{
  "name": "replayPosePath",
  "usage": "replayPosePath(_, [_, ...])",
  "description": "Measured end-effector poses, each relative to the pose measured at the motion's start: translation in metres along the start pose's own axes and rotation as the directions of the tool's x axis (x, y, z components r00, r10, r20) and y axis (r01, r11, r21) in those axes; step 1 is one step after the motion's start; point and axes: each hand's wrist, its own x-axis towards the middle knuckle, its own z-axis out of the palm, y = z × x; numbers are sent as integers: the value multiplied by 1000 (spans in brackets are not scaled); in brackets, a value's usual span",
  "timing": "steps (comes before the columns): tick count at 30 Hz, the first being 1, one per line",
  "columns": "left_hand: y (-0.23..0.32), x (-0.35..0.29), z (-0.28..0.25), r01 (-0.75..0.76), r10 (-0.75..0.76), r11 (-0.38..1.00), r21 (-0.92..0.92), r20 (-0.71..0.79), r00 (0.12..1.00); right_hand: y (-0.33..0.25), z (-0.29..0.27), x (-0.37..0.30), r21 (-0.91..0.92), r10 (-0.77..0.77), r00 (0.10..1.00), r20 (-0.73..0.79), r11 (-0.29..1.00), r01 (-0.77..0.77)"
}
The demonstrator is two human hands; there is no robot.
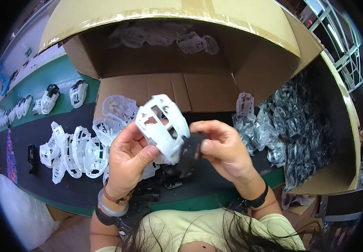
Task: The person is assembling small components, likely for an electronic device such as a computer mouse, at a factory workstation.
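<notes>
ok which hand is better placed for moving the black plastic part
Probably the right hand: it pinches the blurred black plastic part, while the left hand is occupied holding the curved white plastic shell.

A green table point(269, 181) bears a black mat point(72, 189). Past the table's far left edge rises a pale wall point(34, 29). Beyond its far right corner, white tube lights point(336, 38) glow among pale metal framework point(351, 52); darkness fills some gaps.

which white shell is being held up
The white shell in the left hand, beside the black piece in the right hand. Unlike it, the piled shells to its left rest on the dark mat.
</notes>
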Motion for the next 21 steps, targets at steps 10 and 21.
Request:
replayPosePath(10, [8,-11,4,65,-127,950,305,188,974,-49,22,21,-493,-120,983,137,853,173])
replayPosePath(21, [-3,-8,-11,258,-268,963,79,154,951,-19,7,30,-677,-104,994,39,729,103])
